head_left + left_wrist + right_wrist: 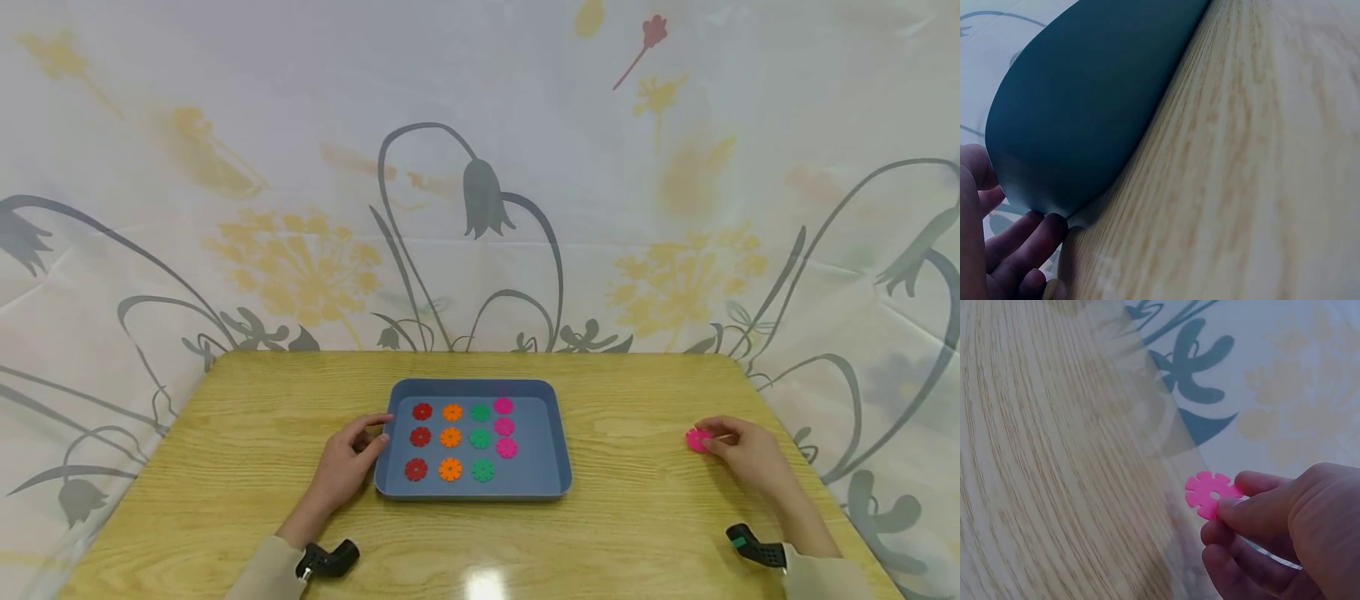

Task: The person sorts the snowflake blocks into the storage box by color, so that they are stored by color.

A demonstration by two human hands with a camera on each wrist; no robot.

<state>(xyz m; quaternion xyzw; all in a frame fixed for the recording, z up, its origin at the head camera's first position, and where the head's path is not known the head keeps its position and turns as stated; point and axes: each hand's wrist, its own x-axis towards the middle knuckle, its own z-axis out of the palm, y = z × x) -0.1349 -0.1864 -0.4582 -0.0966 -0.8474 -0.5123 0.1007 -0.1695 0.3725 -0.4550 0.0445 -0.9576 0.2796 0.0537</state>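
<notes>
A blue tray (474, 498) lies on the table and holds flat notched discs in columns: red (421, 437), orange (451, 437), green (480, 437) and pink (505, 427). At the tray's left side, my left hand (347, 460) rests with loosely bent fingers, its fingertips against the wall and rim. The left wrist view shows its fingers (1025, 250) right at the outside of the tray wall (1079, 106). Far to the right, my right hand (746, 454) pinches one pink notched disc (1200, 492) between thumb and index finger, the other fingers curled below.
The wood-grain table (630, 500) extends around the tray on all sides. Behind it hangs a pale cloth (570, 100) with grey and yellow flower prints, which also borders the table's left and right edges.
</notes>
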